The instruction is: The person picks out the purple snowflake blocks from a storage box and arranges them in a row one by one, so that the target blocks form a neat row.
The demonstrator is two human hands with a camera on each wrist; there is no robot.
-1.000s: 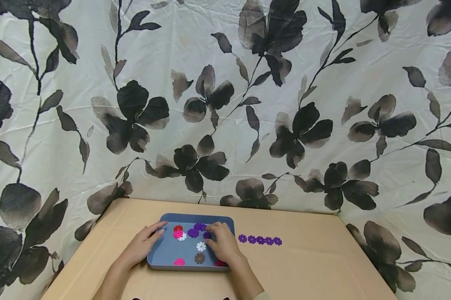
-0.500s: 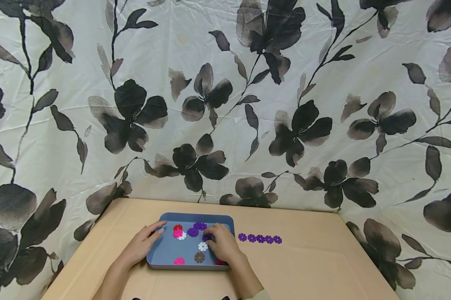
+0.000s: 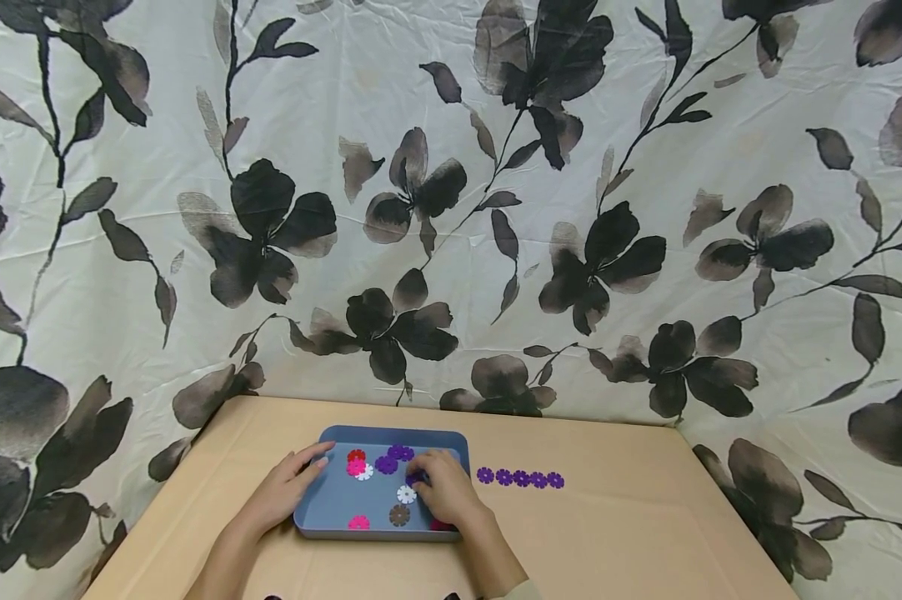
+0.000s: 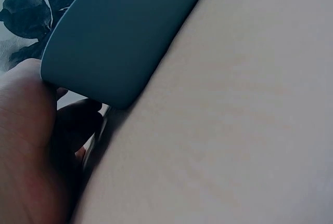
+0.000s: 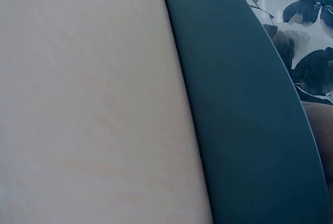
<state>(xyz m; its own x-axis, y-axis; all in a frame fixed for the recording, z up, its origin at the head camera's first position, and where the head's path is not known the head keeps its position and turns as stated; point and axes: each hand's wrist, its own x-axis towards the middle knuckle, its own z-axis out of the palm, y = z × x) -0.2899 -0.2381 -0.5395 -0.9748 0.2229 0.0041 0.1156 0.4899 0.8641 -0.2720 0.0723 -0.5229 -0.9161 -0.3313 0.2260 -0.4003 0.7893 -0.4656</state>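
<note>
A shallow blue-grey tray (image 3: 331, 500) lies on the table with several small flower-shaped discs in it. My left hand (image 3: 282, 489) holds the tray's left side, thumb and forefinger over the rim; in the left wrist view other fingers (image 4: 78, 122) curl along its outer wall. Inside the tray, my right hand (image 3: 445, 487) pinches a purple flower-shaped disc (image 3: 410, 479), partly hidden by its fingers. Just below are a white disc (image 3: 406, 494) and a brown one (image 3: 399, 515). More purple discs (image 3: 386, 465) cluster near the tray's back.
Right of the tray, several purple discs (image 3: 522, 480) form a row on the tan tabletop (image 3: 608, 533). Red, pink and white discs (image 3: 357, 467) overlap at the tray's left; another pink disc (image 3: 358, 522) is near its front. A floral cloth (image 3: 496, 250) hangs behind.
My right hand has drawn slightly toward me and left over the purple disc, and the white disc below has shifted a little right. The left hand has stayed at the rim.
</note>
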